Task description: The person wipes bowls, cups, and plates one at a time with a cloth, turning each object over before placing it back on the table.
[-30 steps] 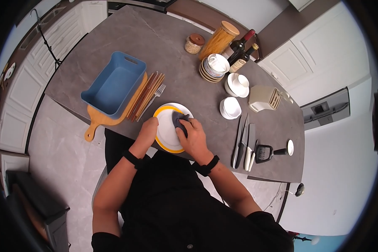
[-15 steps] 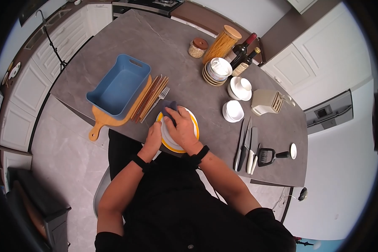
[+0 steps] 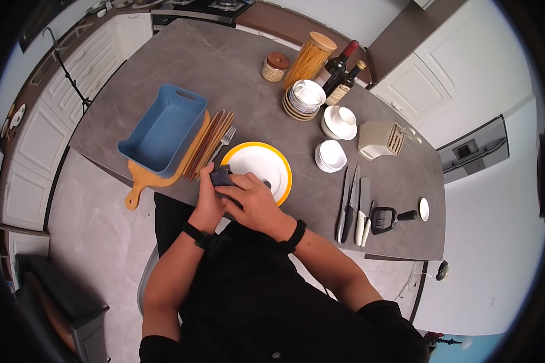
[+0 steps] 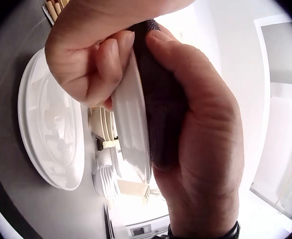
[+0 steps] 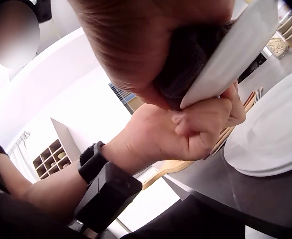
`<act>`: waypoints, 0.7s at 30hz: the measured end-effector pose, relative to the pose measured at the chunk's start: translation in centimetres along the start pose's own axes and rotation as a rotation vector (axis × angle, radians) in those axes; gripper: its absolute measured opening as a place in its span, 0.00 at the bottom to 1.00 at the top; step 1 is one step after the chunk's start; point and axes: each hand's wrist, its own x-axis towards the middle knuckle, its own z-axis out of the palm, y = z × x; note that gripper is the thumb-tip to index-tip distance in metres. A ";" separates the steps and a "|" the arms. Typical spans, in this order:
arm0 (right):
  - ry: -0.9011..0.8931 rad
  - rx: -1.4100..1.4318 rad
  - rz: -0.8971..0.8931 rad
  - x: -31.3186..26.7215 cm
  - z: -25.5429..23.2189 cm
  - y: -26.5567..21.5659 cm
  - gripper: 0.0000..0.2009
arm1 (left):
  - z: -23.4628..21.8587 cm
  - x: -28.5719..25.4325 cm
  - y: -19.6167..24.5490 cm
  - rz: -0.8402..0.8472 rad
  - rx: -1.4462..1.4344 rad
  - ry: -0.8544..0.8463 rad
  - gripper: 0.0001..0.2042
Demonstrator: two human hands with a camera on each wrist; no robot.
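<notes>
The yellow-rimmed plate [image 3: 277,159] is tilted up off the table in the head view. My left hand [image 3: 208,202] grips its rim, fingers curled against the white underside [image 4: 128,119] in the left wrist view. A dark cloth [image 3: 222,176] lies bunched against the other face, held by my right hand [image 3: 255,202] near the rim by my left hand. In the right wrist view the cloth [image 5: 183,62] is pinned between my right palm and the plate [image 5: 230,55]. Stacked white plates [image 5: 270,134] lie on the table just beyond.
Left stand a blue tray [image 3: 163,130] on a wooden board [image 3: 140,179], chopsticks [image 3: 211,140] and a fork [image 3: 226,138]. Stacked bowls [image 3: 330,156], bottles [image 3: 343,83] and jars [image 3: 275,67] are behind. Knives [image 3: 362,209], a black tool [image 3: 383,219] and a knife block [image 3: 378,140] stand right.
The cloth and right hand have moved left across the plate to its near-left rim, beside the left hand. More of the plate's face shows, and it is turned toward the head view.
</notes>
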 end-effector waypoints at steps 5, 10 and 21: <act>-0.066 0.033 0.044 -1.4 -0.8 -0.6 0.14 | -2.7 1.4 0.4 -0.099 0.086 -0.094 0.23; -0.090 0.028 0.041 -3.2 -1.2 -0.5 0.15 | -0.9 1.2 0.3 -0.014 0.084 0.034 0.17; 0.232 -0.353 0.265 -4.1 -3.9 4.5 0.13 | -2.3 -0.8 1.1 -0.093 0.416 -0.120 0.09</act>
